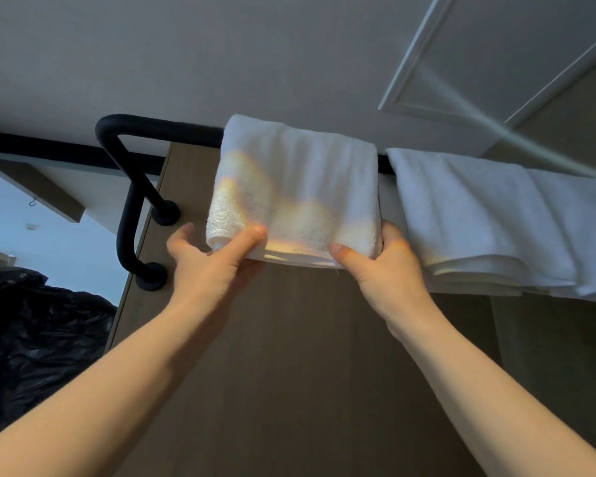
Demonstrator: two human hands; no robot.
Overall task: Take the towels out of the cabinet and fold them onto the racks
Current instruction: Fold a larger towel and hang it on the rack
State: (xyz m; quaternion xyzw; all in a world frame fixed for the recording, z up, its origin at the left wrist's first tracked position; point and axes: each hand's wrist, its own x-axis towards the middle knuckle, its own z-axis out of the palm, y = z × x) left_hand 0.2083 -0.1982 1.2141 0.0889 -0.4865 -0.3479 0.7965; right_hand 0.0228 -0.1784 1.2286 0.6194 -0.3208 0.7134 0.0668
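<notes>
The right hand point(389, 270) is pinching the lower right corner of the folded white towel point(300, 180): its thumb point(341, 252) is lying on the front face, and the fingers point(391, 232) are curling round the right edge to the back. The left hand point(214, 266) is meeting the lower left corner with thumb and forefinger spread wide. Its thumb point(252, 237) is lying straight along the front of the bottom hem, and the forefinger point(181, 237) is pointing towards 11 o'clock, clear of the cloth (it is blurred, and the remaining fingers are hidden).

The towel is hanging doubled over the black rack bar point(159, 127), just above the frame's centre. At 3 o'clock from it, just beside but not touching, a second white towel point(479, 218) is hanging in looser layers over the same bar.

The bar is bending down at 10 o'clock to round black feet point(166, 215) that are sitting on a wood-grain panel point(289, 339), which is filling the lower middle. A black plastic bag point(31, 332) is lying at 8 o'clock. A white panelled door point(496, 46) is showing at 1 o'clock against a plain grey surface point(221, 46).
</notes>
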